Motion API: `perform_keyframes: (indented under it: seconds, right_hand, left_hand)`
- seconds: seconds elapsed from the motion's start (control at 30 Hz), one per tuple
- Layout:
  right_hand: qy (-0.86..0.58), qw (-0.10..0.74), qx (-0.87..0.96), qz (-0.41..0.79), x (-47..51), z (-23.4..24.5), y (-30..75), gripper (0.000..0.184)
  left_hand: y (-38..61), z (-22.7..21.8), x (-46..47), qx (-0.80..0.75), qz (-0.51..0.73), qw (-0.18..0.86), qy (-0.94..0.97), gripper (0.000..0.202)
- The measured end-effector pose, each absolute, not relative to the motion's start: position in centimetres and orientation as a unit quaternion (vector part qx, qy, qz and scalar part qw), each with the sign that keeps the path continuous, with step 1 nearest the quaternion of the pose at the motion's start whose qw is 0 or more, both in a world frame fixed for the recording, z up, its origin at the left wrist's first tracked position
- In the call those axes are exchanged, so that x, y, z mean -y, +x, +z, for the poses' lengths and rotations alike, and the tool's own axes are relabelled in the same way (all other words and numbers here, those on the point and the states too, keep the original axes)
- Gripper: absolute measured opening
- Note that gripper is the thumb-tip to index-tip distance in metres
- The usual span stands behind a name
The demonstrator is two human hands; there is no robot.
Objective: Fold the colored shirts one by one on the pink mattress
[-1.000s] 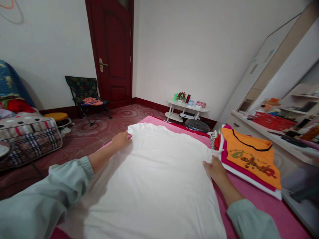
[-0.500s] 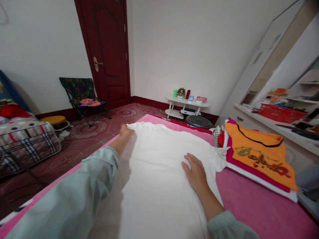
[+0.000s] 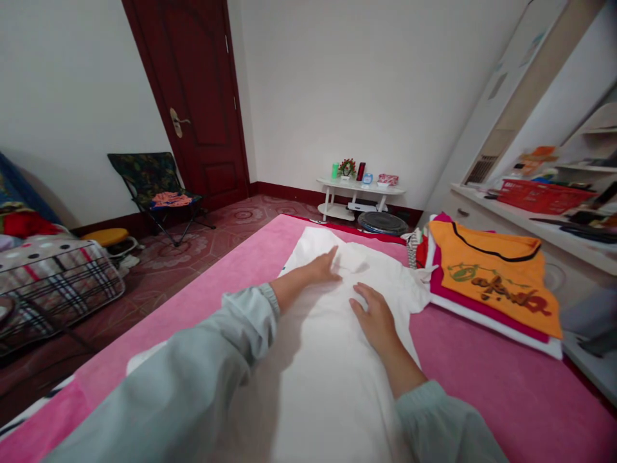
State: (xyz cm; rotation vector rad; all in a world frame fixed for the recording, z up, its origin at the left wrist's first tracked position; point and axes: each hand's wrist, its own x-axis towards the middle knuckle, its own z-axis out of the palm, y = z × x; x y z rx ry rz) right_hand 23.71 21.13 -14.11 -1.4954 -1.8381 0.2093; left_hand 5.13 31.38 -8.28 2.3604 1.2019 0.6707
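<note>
A white T-shirt (image 3: 337,360) is spread over the pink bed cover (image 3: 231,263), a sleeve sticking out at its right. Its far left part is turned inward, leaving a small raised flap near the top. My left hand (image 3: 322,269) rests at this fold, thumb and forefinger apart; part of the hand's underside is hidden. Just to the right, my right hand (image 3: 378,318) lies on the shirt with its fingers spread. Both forearms are in light grey-green sleeves, and the left one covers part of the shirt's left side.
Folded clothes with an orange top (image 3: 496,273) are stacked at the right, close to the shirt's sleeve. Beyond the bed are a low white table (image 3: 357,186) and a dark round object (image 3: 383,223). A camouflage folding chair (image 3: 149,177) stands by the red door (image 3: 197,96).
My left hand has moved right from the shirt's far left corner, bringing that side inward and letting go of the edge. More pink cover shows at left. My right hand stays spread on the shirt.
</note>
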Motion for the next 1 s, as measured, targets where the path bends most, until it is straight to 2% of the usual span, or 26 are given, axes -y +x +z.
perform_keyframes:
  seconds: [0.13, 0.23, 0.33, 0.47, 0.6, 0.7, 0.8, 0.87, 1.0]
  right_hand:
    - [-0.58, 0.406, 0.695, 0.121, -21.0, -14.0, 24.0, 0.042]
    - [-0.574, 0.411, 0.697, 0.127, -20.9, -13.9, 23.8, 0.044]
    - [-0.548, 0.417, 0.714, 0.126, -20.7, -13.7, 23.5, 0.043]
    - [-0.519, 0.401, 0.745, 0.125, -20.6, -13.6, 22.9, 0.041]
    - [-0.51, 0.398, 0.746, 0.157, -20.8, -13.4, 21.8, 0.04]
    - [-0.525, 0.418, 0.696, 0.255, -21.4, -12.9, 20.2, 0.048]
    - [-0.545, 0.452, 0.572, 0.414, -22.6, -12.0, 18.0, 0.067]
    - [-0.55, 0.481, 0.483, 0.483, -23.6, -11.5, 16.7, 0.073]
    - [-0.536, 0.546, 0.383, 0.518, -25.1, -10.9, 15.6, 0.059]
  left_hand:
    - [3.5, -9.5, -28.7, -0.423, 0.118, 0.16, 0.884, 0.091]
    - [-0.7, -8.2, -25.6, -0.452, 0.07, 0.126, 0.881, 0.088]
    - [-5.6, -6.3, -21.2, -0.502, 0.041, 0.118, 0.856, 0.075]
    - [-11.2, -4.2, -15.0, -0.604, 0.011, 0.178, 0.777, 0.065]
    - [-15.5, -3.3, -10.2, -0.595, -0.001, 0.257, 0.761, 0.03]
    - [-17.5, -2.9, -7.9, -0.6, 0.016, 0.304, 0.74, 0.019]
    - [-17.4, -1.5, -6.5, -0.591, 0.057, 0.35, 0.725, 0.02]
    - [-15.9, 0.1, -5.7, -0.57, 0.086, 0.385, 0.721, 0.023]
    - [-11.1, 3.1, -4.2, -0.531, 0.126, 0.418, 0.726, 0.022]
